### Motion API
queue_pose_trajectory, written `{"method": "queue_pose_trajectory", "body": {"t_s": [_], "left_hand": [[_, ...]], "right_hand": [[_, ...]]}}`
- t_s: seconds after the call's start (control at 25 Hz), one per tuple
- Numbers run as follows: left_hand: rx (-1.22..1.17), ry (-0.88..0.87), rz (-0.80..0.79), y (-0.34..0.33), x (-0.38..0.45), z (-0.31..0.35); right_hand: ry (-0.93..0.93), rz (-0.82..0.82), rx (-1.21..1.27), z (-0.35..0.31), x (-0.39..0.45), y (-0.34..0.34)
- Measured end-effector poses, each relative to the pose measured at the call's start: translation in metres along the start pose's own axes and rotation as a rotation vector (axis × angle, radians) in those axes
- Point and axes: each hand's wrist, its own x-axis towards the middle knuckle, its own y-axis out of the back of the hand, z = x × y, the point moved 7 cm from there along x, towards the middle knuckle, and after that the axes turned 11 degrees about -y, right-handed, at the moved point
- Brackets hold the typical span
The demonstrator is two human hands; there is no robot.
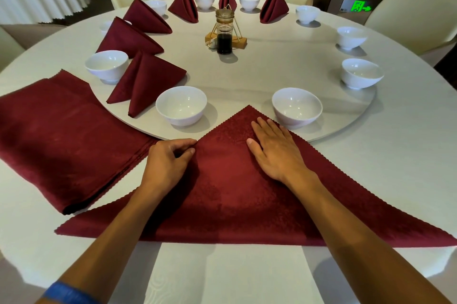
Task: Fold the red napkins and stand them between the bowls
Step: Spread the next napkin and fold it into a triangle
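A red napkin (230, 195) lies folded into a big triangle before me, its tip reaching onto the turntable (272, 66) between two white bowls (181, 108) (296, 107). My right hand (274, 150) lies flat on the napkin's upper right part, fingers straight. My left hand (170, 158) rests at the napkin's left slanted edge, fingers curled with fingertips and thumb touching the cloth. Several folded napkins stand between bowls round the left and far side, the nearest (146, 81) beside the left front bowl.
A stack of flat red napkins (64, 135) lies at my left on the round table (395, 170). A sauce bottle (224, 31) on a wooden stand sits mid-turntable. More bowls (361, 76) line the right side. Cream chairs (415, 17) ring the table.
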Motion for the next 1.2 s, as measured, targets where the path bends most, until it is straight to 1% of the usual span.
{"method": "queue_pose_trajectory", "body": {"t_s": [0.16, 0.28, 0.4, 0.48, 0.6, 0.72, 0.8, 0.96, 1.08, 1.12, 1.2], "left_hand": [[-0.023, 0.028, 0.034, 0.005, -0.004, 0.000], [-0.009, 0.009, 0.060, 0.011, -0.006, 0.001], [0.043, 0.008, 0.070, 0.015, -0.007, 0.002], [0.062, -0.002, 0.064, 0.014, -0.008, 0.002], [0.056, -0.005, 0.060, 0.013, -0.011, -0.001], [0.046, -0.004, 0.065, 0.012, -0.012, -0.003], [0.040, -0.010, 0.069, 0.011, -0.011, -0.002], [0.045, -0.002, 0.080, 0.011, -0.008, -0.006], [0.062, 0.016, 0.057, 0.011, -0.008, -0.006], [0.142, -0.042, 0.065, 0.014, -0.010, 0.003], [0.367, -0.258, 0.058, 0.013, -0.025, 0.037]], "right_hand": [[0.022, 0.131, 0.080, -0.006, -0.015, 0.017], [0.044, 0.186, 0.150, -0.009, -0.062, 0.025], [0.004, 0.163, 0.128, -0.001, -0.113, 0.014], [-0.058, 0.098, 0.080, 0.013, -0.125, 0.002], [-0.092, 0.056, 0.012, 0.024, -0.114, -0.004], [-0.067, 0.058, -0.028, 0.016, -0.086, 0.002], [-0.068, 0.029, -0.055, 0.011, -0.068, 0.004], [-0.062, -0.027, -0.049, 0.011, -0.051, 0.004], [-0.049, -0.023, -0.058, 0.012, -0.049, 0.002], [-0.050, -0.019, -0.056, 0.013, -0.049, 0.002], [-0.048, -0.007, -0.055, 0.013, -0.048, 0.000]]}}
